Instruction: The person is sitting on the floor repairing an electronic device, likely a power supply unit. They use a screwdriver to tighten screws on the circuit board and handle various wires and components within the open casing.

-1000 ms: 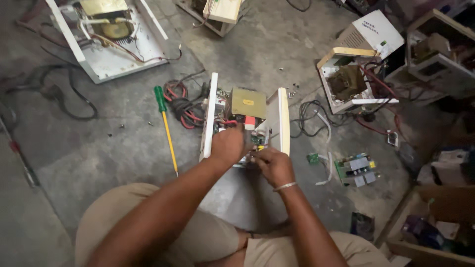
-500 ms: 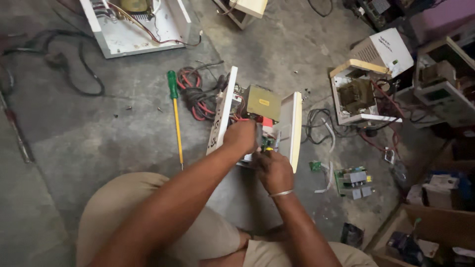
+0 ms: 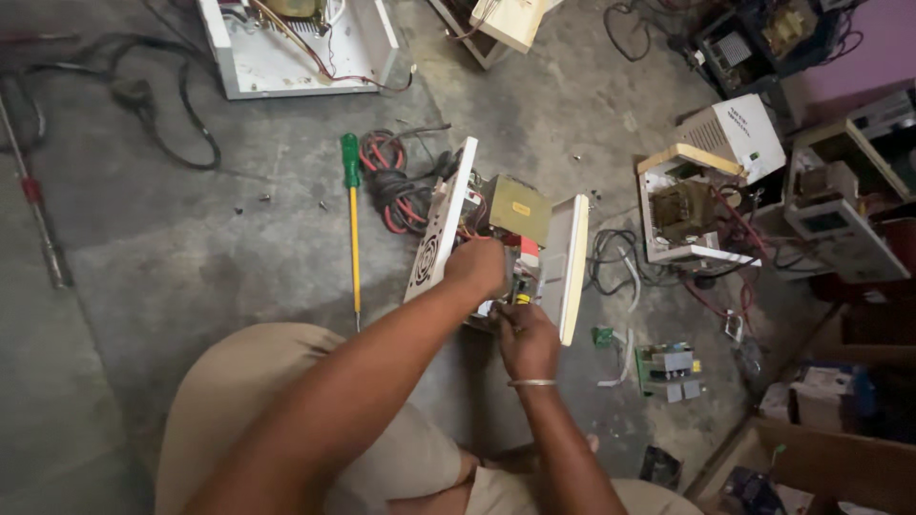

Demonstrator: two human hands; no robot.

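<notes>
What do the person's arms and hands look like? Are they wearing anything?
Both arms are bare, with no sleeves and no gloves. The right hand has a thin silver metal bangle round its wrist. The left hand wears nothing: no ring or watch shows.

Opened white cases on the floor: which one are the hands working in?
The middle case, right of the green-handled screwdriver. The left hand and right hand both reach into it; the top case and right-hand case lie untouched.
</notes>
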